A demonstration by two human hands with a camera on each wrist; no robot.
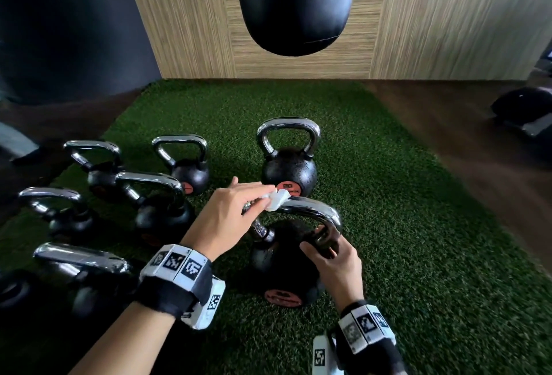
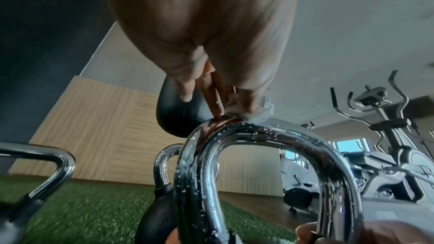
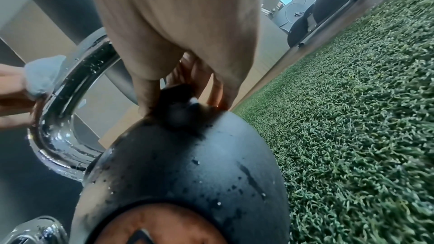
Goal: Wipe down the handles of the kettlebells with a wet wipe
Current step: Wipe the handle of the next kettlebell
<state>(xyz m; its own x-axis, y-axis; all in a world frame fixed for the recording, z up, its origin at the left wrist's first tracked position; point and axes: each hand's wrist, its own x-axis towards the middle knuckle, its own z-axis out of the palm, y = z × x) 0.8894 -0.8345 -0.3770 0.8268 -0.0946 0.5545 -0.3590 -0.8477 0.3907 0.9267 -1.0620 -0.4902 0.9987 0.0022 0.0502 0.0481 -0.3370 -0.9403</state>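
At six o'clock on the turf [image 1: 418, 225], left hand [image 1: 227, 213] pinches wipe [image 1: 276, 200] on kettlebell [image 1: 283, 258] handle [image 1: 313, 210]; right hand [image 1: 334, 261] grips the handle's base.

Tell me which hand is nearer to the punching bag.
Left. The left hand wipes the handle top with the wet wipe, closer to the punching bag. The right hand grips the handle's near right side, farther back.

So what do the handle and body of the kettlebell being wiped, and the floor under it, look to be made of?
Handle: polished chrome-look metal; mirror reflections, beaded droplets.
Body: matte black, probably coated cast iron or rubber; dull sheen, faint speckle.
Floor: green artificial turf; short tufted blades.
The left hand presses a wet wipe, seemingly soft white nonwoven, on the handle; the right hand grips the handle's side.
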